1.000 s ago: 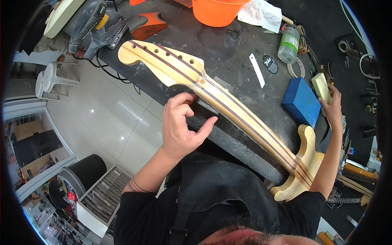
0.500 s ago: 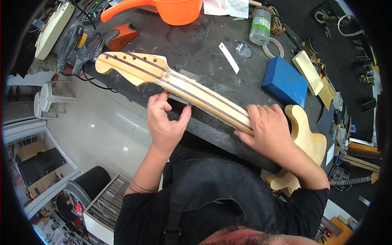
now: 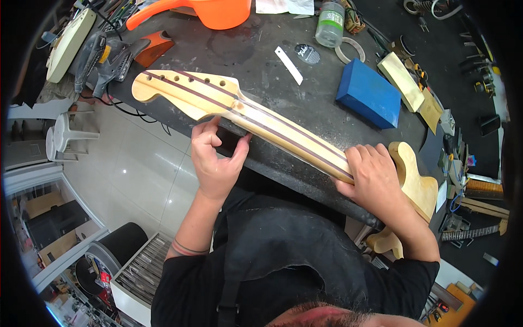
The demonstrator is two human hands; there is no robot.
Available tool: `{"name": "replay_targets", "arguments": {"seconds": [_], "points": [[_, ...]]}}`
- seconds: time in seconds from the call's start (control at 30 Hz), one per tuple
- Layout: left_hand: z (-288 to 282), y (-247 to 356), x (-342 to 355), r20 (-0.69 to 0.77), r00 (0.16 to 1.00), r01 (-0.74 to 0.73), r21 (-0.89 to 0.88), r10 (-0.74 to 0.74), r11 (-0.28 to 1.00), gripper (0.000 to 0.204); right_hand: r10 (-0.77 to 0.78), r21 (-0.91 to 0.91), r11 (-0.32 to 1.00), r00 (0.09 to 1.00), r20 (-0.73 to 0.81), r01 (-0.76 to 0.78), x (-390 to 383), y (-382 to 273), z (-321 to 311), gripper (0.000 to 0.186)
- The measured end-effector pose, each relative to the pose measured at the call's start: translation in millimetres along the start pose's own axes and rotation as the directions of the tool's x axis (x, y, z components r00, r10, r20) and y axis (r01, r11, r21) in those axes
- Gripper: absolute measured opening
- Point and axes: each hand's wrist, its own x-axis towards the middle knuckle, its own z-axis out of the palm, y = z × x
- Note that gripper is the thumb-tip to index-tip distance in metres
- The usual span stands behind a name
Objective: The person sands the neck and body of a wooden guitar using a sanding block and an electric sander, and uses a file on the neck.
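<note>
An unfinished electric guitar lies back up across the workbench edge, its pale wooden neck (image 3: 294, 137) striped with dark lengthwise lines. The headstock (image 3: 185, 90), with several drilled holes, points left. The body (image 3: 411, 171) is at the right, partly behind my forearm. My right hand (image 3: 373, 171) is closed round the neck near the body. Below the headstock end, my left hand (image 3: 215, 158) has thumb and fingers bent round a flat grey block (image 3: 231, 126) under the neck. The neck hides most of this block and some fingertips.
Beyond the neck lie a white strip (image 3: 289, 65), a dark oval card (image 3: 308, 54), a blue block (image 3: 368, 94) and a tape roll (image 3: 350, 50). A power sander (image 3: 111, 60), an orange scoop (image 3: 223, 13) and a plastic bottle (image 3: 330, 26) stand farther back.
The guitar has shifted right relative to the bench, with both hands still at it. My view has also shifted, so the bench items appear farther left.
</note>
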Motion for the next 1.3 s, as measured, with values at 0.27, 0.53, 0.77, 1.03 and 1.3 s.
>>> {"name": "replay_targets", "arguments": {"seconds": [0.27,0.53,0.77,1.03,1.3], "points": [[12,15,-15,0.103,0.995,0.003,-0.035,0.000,0.999,0.062,0.047,-0.034,0.998,0.998,0.035,-0.045,-29,12,2,0.042],[17,10,-12,0.028,1.000,0.013,-0.050,-0.012,0.999,0.060,0.089,-0.067,0.994,0.994,0.066,-0.084,-46,22,5,0.043],[25,9,-6,-0.011,0.998,-0.058,-0.055,0.057,0.997,0.058,0.125,-0.087,0.990,0.986,0.112,-0.115,-50,25,13,0.043],[22,10,-8,0.127,0.990,-0.053,-0.028,0.056,0.998,0.061,0.135,-0.074,0.989,0.981,0.142,-0.125,-47,30,13,0.046],[22,10,-15,0.162,0.987,0.018,-0.033,-0.012,0.999,0.060,0.153,0.036,0.987,0.981,0.122,-0.158,-56,40,0,0.067]]}}
